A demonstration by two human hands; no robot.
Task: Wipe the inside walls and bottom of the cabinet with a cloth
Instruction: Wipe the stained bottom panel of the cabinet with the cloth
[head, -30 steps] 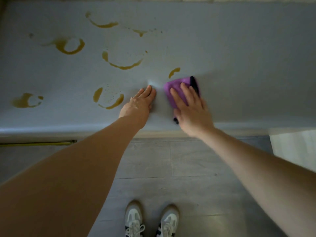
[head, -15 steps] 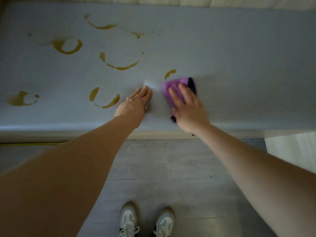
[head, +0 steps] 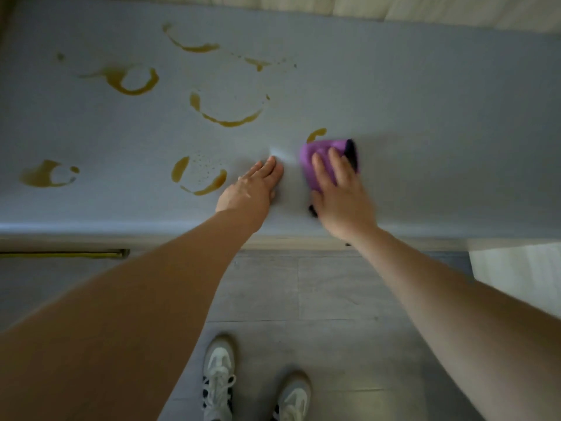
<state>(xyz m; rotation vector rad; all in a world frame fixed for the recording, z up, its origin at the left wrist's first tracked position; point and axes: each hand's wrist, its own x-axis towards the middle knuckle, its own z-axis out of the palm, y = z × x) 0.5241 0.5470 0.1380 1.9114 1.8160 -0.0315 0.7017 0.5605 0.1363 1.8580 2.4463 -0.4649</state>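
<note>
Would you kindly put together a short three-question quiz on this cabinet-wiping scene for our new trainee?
1. True or false: the right hand presses flat on the purple cloth.
2. Which is the brown stain nearest the cloth? A) the small curl just beyond it B) the blotch at far left C) the ring at upper left
3. Fill in: the left hand rests flat on the grey ____, holding nothing.

Key: 1 true; 2 A; 3 cabinet bottom.
</note>
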